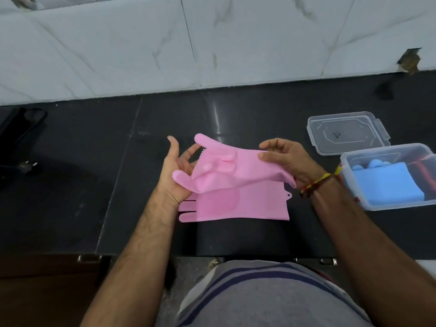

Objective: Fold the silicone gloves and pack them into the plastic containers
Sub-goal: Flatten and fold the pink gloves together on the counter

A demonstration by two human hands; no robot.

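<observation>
Over on the far left of the dark countertop point(70, 185) there's some black thing with a strap point(21, 128), can't really tell what it is. Moving in, the person's left hand point(175, 172) is under the finger end of a pink silicone glove point(236, 168), palm up with the fingers loosely cupped around it, while the right hand point(286, 159) pinches the cuff end between thumb and fingers. So that glove is held up off the counter, stretched between both hands, and a second pink glove point(236, 206) lies flat right underneath it. That makes two pink ones. This stuff looks floppy and light, kind of grippy rather than slick, with a bristly patch on the palm, so I'd guess it wants to spring back open when folded; holding it at cuff and fingertips like that seems the sensible way. Further right there's one clear lid point(346, 133) lying loose, and just beside it one clear plastic container point(389, 175) with a folded blue glove point(389, 182) already inside, plus something dark reddish behind it.
</observation>
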